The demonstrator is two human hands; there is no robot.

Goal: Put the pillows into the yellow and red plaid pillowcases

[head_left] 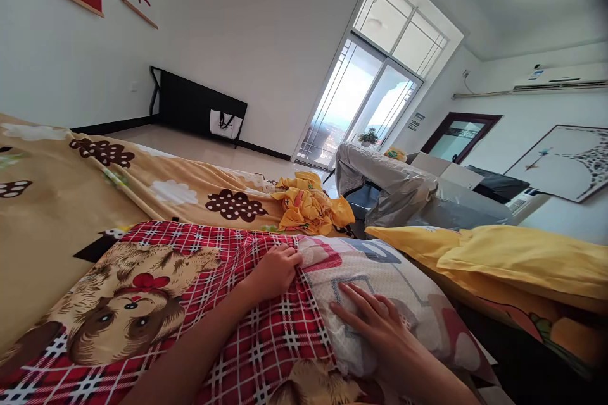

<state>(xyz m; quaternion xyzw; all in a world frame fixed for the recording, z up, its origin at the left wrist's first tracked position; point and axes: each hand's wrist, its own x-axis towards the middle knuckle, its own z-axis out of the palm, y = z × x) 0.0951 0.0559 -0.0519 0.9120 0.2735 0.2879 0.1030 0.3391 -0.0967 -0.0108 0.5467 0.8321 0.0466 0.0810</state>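
Note:
A pillow (403,291) with a pale patterned cover lies partly inside a red plaid pillowcase (199,266) printed with a brown dog. My left hand (275,272) is closed, gripping the open edge of the pillowcase where it meets the pillow. My right hand (375,323) lies flat on the pillow's exposed end, fingers stretched out and pressing on it. Both rest on a bed.
A tan flowered blanket (71,190) covers the bed to the left. A crumpled yellow cloth (311,205) lies beyond the pillow, and a yellow pillow (513,256) sits at the right. Grey wrapped furniture (403,193), a black folded table (199,104) and a glass balcony door (361,101) stand farther off.

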